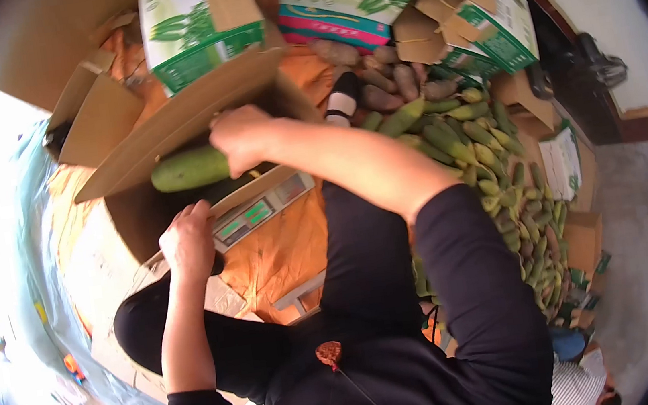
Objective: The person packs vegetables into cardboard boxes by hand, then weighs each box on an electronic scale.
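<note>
An open cardboard box (130, 234) stands in front of me, partly on a scale (286, 193) with a lit green display. My right hand (243, 138) reaches into the box, fingers wrapped around one end of a long green radish (191, 170). The radish lies sideways over the box's dark inside, where more green shows below it. My left hand (189, 239) pinches the near edge of the box, beside the scale's display. My right forearm hides part of the box's right side.
A large heap of green radishes (487, 150) lies to my right, with reddish-brown roots (379, 94) behind it. Printed cartons (198, 32) stand at the back, more open boxes (501, 27) at back right. Orange cloth (259, 267) covers the floor under the scale.
</note>
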### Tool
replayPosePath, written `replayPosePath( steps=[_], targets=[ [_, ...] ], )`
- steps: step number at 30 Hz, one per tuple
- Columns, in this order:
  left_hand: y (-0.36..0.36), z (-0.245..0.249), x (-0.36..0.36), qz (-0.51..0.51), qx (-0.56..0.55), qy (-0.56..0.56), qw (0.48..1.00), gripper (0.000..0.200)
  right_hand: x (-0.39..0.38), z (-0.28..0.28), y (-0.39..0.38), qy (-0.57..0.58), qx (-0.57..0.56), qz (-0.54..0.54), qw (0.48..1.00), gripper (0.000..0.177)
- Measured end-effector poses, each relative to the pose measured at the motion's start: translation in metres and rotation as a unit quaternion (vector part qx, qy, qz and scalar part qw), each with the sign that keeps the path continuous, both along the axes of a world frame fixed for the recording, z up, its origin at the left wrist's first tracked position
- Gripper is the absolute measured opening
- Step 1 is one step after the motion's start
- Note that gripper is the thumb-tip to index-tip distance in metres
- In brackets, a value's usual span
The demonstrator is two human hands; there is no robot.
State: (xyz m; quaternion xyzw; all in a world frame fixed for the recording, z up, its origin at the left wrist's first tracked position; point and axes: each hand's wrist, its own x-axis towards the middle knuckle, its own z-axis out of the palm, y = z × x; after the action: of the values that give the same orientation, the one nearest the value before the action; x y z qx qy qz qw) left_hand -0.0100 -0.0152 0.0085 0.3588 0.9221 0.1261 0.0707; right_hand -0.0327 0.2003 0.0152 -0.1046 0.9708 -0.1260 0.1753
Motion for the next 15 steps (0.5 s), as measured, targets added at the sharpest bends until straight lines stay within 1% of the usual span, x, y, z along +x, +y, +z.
replayPosePath(
  steps=[2,4,7,9,10,12,14,15],
  targets=[
    [0.001,-0.001,0.000,0.003,-0.004,-0.004,1.000,0.013,-0.002,-0.024,-0.006,-0.048,0.020,-0.016,0.999,0.043],
    [-0.001,-0.004,-0.002,-0.005,0.003,-0.002,1.000,0.014,-0.002,-0.049,-0.010,-0.024,0.062,-0.011,0.998,0.042],
    [0.002,0.000,0.000,-0.004,0.014,-0.009,1.000,0.014,-0.002,-0.058,-0.005,-0.041,0.087,-0.013,0.995,0.043],
    [0.003,0.002,0.001,0.006,-0.004,-0.006,1.000,0.014,-0.002,-0.035,0.002,-0.089,0.035,-0.026,0.995,0.041],
    [0.004,0.001,0.000,0.001,-0.004,-0.008,1.000,0.014,0.001,-0.021,0.006,-0.091,0.034,-0.031,0.995,0.041],
    [0.002,-0.003,0.000,-0.001,-0.003,-0.016,1.000,0.013,0.014,0.015,0.016,0.012,-0.109,-0.083,0.991,0.038],
    [0.006,0.002,0.003,0.000,-0.008,-0.009,1.000,0.013,0.041,0.045,0.045,0.109,-0.256,-0.142,0.950,0.031],
    [0.008,0.005,0.003,0.011,-0.007,-0.018,1.000,0.012,0.055,0.045,0.065,0.170,-0.301,-0.178,0.921,0.028]
  ],
)
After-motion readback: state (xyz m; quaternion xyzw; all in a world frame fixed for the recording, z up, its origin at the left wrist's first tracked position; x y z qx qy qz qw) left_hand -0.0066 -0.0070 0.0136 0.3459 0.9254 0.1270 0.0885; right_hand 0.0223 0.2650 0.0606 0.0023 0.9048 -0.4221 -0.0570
